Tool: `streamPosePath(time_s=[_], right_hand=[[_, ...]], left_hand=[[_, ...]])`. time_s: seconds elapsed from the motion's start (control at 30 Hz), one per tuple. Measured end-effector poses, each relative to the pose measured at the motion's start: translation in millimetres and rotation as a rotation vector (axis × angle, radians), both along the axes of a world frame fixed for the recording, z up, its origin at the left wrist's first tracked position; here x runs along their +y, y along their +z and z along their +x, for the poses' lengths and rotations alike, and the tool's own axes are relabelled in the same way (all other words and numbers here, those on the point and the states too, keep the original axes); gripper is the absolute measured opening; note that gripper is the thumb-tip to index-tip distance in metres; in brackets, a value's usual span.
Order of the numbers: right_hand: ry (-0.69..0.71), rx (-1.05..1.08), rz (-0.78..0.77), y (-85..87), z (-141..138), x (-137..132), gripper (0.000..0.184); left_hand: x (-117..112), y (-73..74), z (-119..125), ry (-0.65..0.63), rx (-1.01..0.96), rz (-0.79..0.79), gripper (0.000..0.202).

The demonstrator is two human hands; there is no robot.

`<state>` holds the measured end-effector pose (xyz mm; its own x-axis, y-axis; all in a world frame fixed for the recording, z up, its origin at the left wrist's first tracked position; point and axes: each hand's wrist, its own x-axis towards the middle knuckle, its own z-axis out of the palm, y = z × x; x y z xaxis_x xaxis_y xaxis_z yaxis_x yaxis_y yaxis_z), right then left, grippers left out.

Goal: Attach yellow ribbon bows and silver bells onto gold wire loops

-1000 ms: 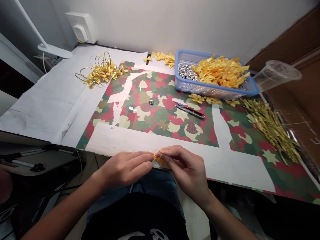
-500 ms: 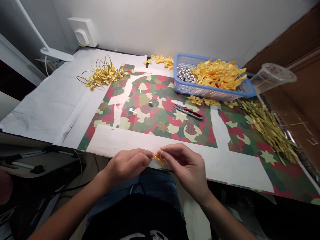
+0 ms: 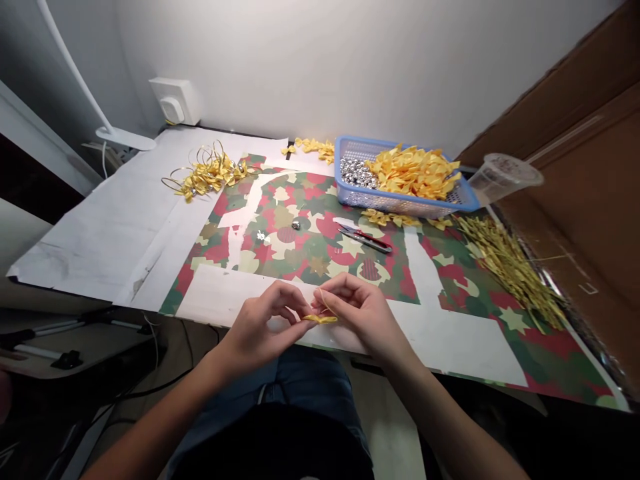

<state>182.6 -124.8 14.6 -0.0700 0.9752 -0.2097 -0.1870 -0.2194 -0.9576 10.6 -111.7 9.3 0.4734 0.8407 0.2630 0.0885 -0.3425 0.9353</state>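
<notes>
Yellow satin bow [image 3: 320,319], front centre. Blue plastic basket [image 3: 400,205] holds silver bells [image 3: 356,172] and yellow bows [image 3: 414,173]. Wrapping paper [image 3: 300,250]: red, green, cream camouflage, star shapes. Thread snips [image 3: 364,240]: red and silver. Gold tinsel ties [image 3: 510,270], right.

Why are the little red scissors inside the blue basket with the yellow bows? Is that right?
No: the head view shows the scissors lying on the patterned paper in front of the blue basket, not inside it. The yellow bows are in the basket.
</notes>
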Motion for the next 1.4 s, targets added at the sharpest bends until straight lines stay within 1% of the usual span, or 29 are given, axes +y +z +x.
streamPosePath(time_s=[0.17,0.27,0.33,0.4,0.5,0.57,0.6,0.63,0.67,0.73,0.77,0.8,0.83,0.87,0.9,0.93,1.0,1.1,1.23,1.33,1.4], right_hand=[[0.074,0.155,-0.124,1.9,3,5,0.022],[0.114,0.272,-0.202,5.5,2,6,0.021],[0.131,0.328,-0.244,7.4,0,6,0.022],[0.13,0.352,-0.281,8.3,-2,5,0.023],[0.134,0.339,-0.284,8.2,-4,4,0.025],[0.139,0.263,-0.215,7.7,-4,4,0.025],[0.114,0.187,-0.148,7.6,-3,4,0.024],[0.056,0.085,-0.053,7.6,-2,3,0.023],[-0.026,-0.036,0.066,7.8,-1,3,0.022],[-0.199,-0.285,0.362,8.5,2,1,0.017],[-0.226,-0.389,0.514,9.0,4,0,0.015],[-0.195,-0.465,0.652,9.4,4,-1,0.017],[-0.127,-0.52,0.76,9.9,4,-2,0.021],[-0.064,-0.545,0.838,10.1,4,-2,0.024],[-0.018,-0.55,0.882,10.3,3,-2,0.025],[0.004,-0.54,0.904,10.2,1,-2,0.025],[-0.007,-0.496,0.907,9.6,-2,0,0.019],[-0.022,-0.434,0.883,8.3,-6,3,0.015],[-0.007,-0.349,0.825,6.6,-6,5,0.012],[-0.011,-0.328,0.838,5.2,-5,3,0.014],[-0.056,-0.326,0.848,4.6,-6,2,0.015]], left_hand=[[0,9.8,3,0.0,-0.137,-0.313,0.024],[-1,12.3,3,-0.009,-0.222,-0.435,0.027],[-2,11.9,3,-0.001,-0.259,-0.452,0.028],[-3,10.5,3,0.027,-0.286,-0.431,0.029],[-3,9.0,3,0.077,-0.315,-0.394,0.031],[-2,9.8,4,0.108,-0.317,-0.4,0.033],[-1,10.9,5,0.134,-0.317,-0.411,0.034],[0,12.5,5,0.169,-0.316,-0.427,0.035],[1,14.5,5,0.212,-0.312,-0.445,0.036],[4,19.0,5,0.294,-0.304,-0.483,0.039],[6,21.3,5,0.322,-0.303,-0.5,0.04],[7,23.3,5,0.334,-0.307,-0.515,0.041],[9,24.9,6,0.332,-0.317,-0.531,0.042],[9,26.0,6,0.318,-0.331,-0.547,0.043],[10,26.6,6,0.301,-0.344,-0.565,0.043],[9,26.7,7,0.281,-0.357,-0.585,0.044],[8,25.8,8,0.248,-0.379,-0.625,0.044],[5,24.3,7,0.207,-0.403,-0.679,0.044],[3,24.6,6,0.152,-0.419,-0.745,0.041],[3,23.7,5,0.147,-0.426,-0.752,0.041],[3,22.8,6,0.164,-0.414,-0.729,0.041]])
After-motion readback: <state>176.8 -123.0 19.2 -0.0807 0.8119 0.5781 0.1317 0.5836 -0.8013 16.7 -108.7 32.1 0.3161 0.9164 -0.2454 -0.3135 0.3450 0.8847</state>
